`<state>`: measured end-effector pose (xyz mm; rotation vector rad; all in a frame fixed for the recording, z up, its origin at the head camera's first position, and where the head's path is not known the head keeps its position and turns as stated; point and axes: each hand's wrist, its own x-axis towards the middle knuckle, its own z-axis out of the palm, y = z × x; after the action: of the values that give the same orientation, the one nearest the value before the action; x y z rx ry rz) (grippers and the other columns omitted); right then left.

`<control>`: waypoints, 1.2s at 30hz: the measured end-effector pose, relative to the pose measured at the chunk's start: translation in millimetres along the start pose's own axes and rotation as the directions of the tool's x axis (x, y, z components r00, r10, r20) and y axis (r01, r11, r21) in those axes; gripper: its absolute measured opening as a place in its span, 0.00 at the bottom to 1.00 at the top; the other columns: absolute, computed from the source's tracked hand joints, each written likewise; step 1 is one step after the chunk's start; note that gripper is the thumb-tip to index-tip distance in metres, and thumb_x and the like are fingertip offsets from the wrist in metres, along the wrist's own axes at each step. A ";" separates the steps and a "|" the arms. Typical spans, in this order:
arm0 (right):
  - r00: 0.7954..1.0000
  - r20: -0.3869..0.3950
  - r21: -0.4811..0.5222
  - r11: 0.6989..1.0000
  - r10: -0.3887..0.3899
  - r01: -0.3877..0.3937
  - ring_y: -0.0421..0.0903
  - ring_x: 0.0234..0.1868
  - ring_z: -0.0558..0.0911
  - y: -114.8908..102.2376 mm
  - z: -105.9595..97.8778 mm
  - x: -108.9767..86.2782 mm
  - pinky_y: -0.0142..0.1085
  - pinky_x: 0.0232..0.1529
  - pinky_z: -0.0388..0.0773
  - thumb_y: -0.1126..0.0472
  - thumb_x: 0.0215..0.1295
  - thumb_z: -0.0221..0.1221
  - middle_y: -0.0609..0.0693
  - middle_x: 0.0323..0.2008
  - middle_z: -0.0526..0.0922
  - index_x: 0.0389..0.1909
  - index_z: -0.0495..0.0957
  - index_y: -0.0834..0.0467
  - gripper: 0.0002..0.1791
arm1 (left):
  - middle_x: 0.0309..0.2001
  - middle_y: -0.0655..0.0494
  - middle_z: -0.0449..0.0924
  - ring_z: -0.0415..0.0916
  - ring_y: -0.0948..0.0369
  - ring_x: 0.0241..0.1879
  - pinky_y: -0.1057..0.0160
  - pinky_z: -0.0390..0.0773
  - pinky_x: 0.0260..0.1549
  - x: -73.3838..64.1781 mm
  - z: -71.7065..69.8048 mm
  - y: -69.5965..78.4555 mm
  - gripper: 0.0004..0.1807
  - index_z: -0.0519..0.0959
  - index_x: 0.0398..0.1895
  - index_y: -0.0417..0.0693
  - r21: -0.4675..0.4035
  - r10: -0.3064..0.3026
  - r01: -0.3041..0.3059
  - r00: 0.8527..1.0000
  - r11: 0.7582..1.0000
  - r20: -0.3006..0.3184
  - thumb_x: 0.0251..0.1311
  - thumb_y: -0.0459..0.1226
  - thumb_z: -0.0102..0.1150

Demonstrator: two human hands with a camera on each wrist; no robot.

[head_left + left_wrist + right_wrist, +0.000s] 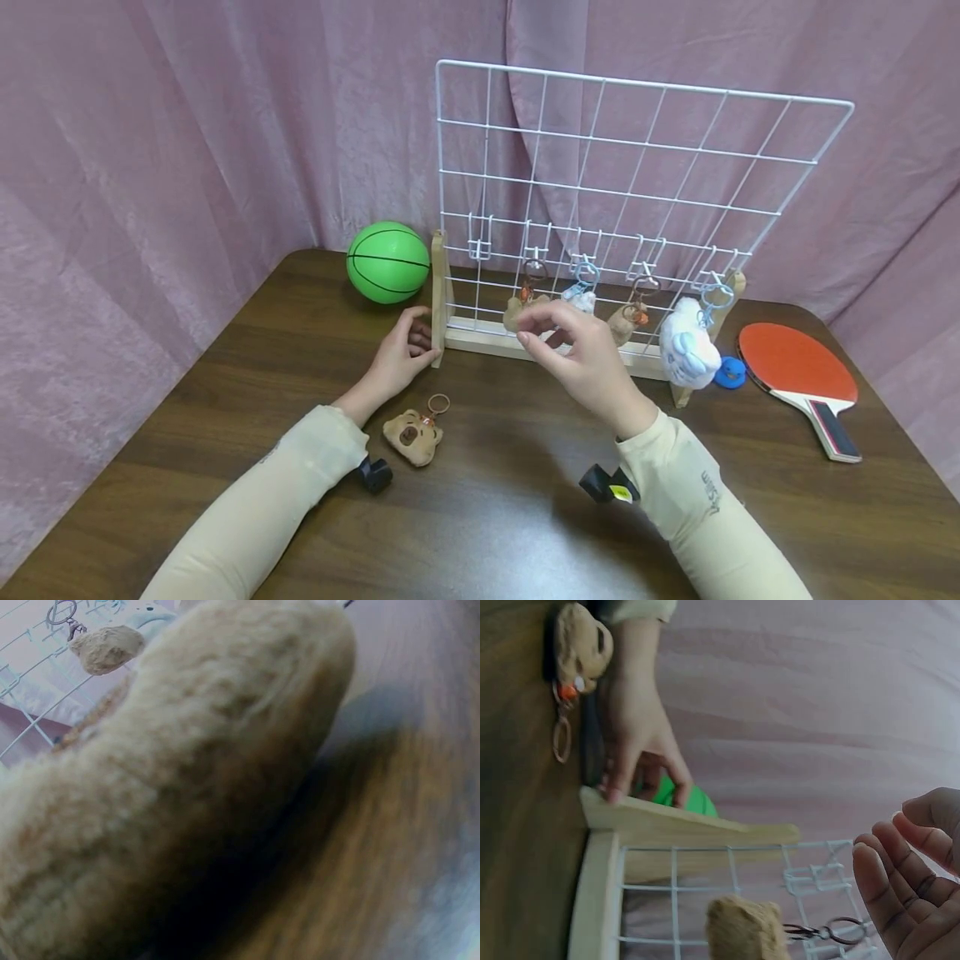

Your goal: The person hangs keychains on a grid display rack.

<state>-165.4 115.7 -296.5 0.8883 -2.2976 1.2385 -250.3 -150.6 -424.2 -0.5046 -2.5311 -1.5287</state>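
My left hand grips the lower left wooden end post of a white wire grid rack. In front of the rack, my right hand hovers with bent, loose fingers and holds nothing. The right wrist view shows that hand's fingers apart from the grid. A brown bear-face plush keychain lies on the table by my left wrist; its blurred plush fills much of the left wrist view. Hooks on the grid carry several plush keychains, among them a brown one and a white one. My right hand partly hides some.
Behind the left post sits a green ball. To the right of the rack lie a small blue object and a red table tennis paddle. The leftmost hook carries no keychain. A pink curtain hangs behind the table.
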 end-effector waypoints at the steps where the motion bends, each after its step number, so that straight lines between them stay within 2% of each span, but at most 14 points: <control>1: 1.000 0.012 0.010 1.000 0.009 -0.009 0.37 0.36 0.79 0.5 2.5 -1.1 0.29 0.33 0.81 0.69 0.61 0.61 0.52 0.37 0.85 0.41 0.81 0.62 0.08 | 0.45 0.37 0.75 0.78 0.46 0.43 0.56 0.83 0.43 0.0 -0.1 0.2 0.35 0.60 0.64 0.42 0.002 -0.001 0.001 1.000 1.000 0.000 0.54 0.24 0.63; 7: 0.994 0.092 0.038 0.997 0.060 -0.063 0.40 0.36 0.80 5.5 19.8 -7.2 0.32 0.33 0.81 0.67 0.61 0.62 0.53 0.37 0.85 0.41 0.81 0.62 0.08 | 0.46 0.37 0.75 0.78 0.46 0.43 0.54 0.83 0.44 0.0 0.2 1.3 0.35 0.60 0.65 0.42 0.008 -0.002 0.002 1.000 1.000 0.001 0.54 0.24 0.63; 15: 0.973 0.210 0.079 0.991 0.090 -0.109 0.45 0.40 0.84 21.4 48.7 -13.0 0.34 0.44 0.82 0.67 0.61 0.62 0.54 0.39 0.86 0.43 0.81 0.60 0.09 | 0.46 0.37 0.75 0.78 0.46 0.44 0.54 0.83 0.44 -1.0 1.8 0.2 0.36 0.59 0.65 0.42 0.004 0.003 -0.003 1.000 1.000 0.004 0.55 0.24 0.63; 23: 0.948 0.290 0.029 0.989 0.129 -0.143 0.45 0.39 0.84 36.5 70.4 -13.7 0.37 0.47 0.81 0.64 0.58 0.65 0.52 0.38 0.85 0.44 0.80 0.61 0.13 | 0.46 0.37 0.75 0.79 0.46 0.44 0.53 0.83 0.44 -0.5 0.6 -0.5 0.35 0.59 0.65 0.42 0.011 0.015 -0.015 1.000 1.000 0.001 0.55 0.24 0.63; 29: 0.918 0.372 0.011 0.988 0.137 -0.152 0.46 0.40 0.83 41.0 81.8 -12.6 0.36 0.48 0.80 0.63 0.59 0.64 0.53 0.40 0.84 0.45 0.79 0.63 0.14 | 0.46 0.37 0.75 0.79 0.46 0.44 0.53 0.83 0.44 -0.5 -0.1 1.0 0.36 0.59 0.65 0.42 0.017 0.012 -0.012 1.000 1.000 0.003 0.54 0.24 0.63; 36: 0.874 0.456 -0.064 0.986 0.167 -0.155 0.45 0.39 0.83 45.5 93.7 -10.6 0.33 0.46 0.79 0.62 0.59 0.64 0.52 0.40 0.84 0.45 0.79 0.60 0.14 | 0.45 0.38 0.75 0.79 0.46 0.44 0.53 0.83 0.44 -0.3 0.7 -0.2 0.36 0.59 0.65 0.43 0.024 0.013 -0.013 1.000 1.000 0.000 0.54 0.24 0.63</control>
<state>-192.0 59.2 -380.5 1.0971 -2.8044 1.1532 -250.0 -150.1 -424.8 -0.5170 -2.5383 -1.4917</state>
